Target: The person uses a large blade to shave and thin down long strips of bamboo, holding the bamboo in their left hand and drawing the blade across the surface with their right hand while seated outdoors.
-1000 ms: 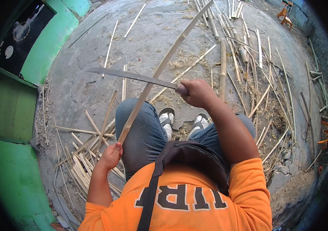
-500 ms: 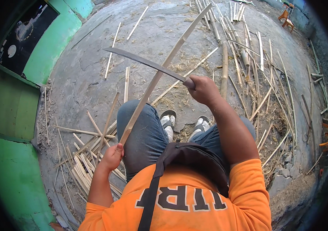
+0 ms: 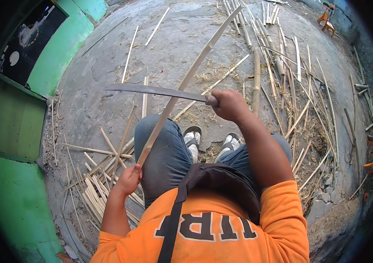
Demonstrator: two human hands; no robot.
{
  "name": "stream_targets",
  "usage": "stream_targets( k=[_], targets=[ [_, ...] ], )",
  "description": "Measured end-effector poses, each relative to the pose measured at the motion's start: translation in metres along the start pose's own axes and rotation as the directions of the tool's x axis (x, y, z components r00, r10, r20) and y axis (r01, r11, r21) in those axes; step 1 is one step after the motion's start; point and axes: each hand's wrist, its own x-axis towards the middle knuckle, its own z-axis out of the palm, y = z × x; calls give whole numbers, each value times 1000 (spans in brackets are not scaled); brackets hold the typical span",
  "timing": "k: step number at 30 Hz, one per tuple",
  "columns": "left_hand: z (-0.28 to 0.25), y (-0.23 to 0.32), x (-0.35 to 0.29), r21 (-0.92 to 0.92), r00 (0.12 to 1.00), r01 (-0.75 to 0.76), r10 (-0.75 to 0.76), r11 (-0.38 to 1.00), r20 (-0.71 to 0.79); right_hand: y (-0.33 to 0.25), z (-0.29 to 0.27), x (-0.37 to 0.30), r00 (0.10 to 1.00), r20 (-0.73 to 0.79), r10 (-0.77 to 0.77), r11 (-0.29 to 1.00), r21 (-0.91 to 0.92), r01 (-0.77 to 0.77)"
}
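Note:
My left hand point(image 3: 130, 179) is closed around the lower end of a long, pale bamboo strip point(image 3: 189, 78). The strip slants up and away to the right, passing over my left knee. In my right hand point(image 3: 230, 105) is the handle of a machete point(image 3: 156, 90), its long, slightly curved grey blade pointing left. The blade crosses the strip around its middle; whether it touches or only passes over it I cannot tell.
Split bamboo strips point(image 3: 94, 193) lie heaped beside my left leg. Bamboo poles point(image 3: 256, 83) and more strips are scattered ahead and to the right on the concrete floor point(image 3: 107, 57). A green wall point(image 3: 15, 193) stands at left, an orange chair point(image 3: 325, 22) at far right.
The machete's blade has swung, its tip dropping nearer to me and further left, and it now crosses the strip slightly lower. My left hand and the strip stay nearly still.

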Motion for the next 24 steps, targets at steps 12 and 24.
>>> stream_targets(
  k=[12,24],
  targets=[
    [1,-8,0,35,998,-52,53,998,-35,-34,-32,-7,955,269,-123,992,57,112],
    [3,-11,1,43,994,-90,92,995,-56,-23,-23,-7,982,155,-112,979,184,83]
  ],
)
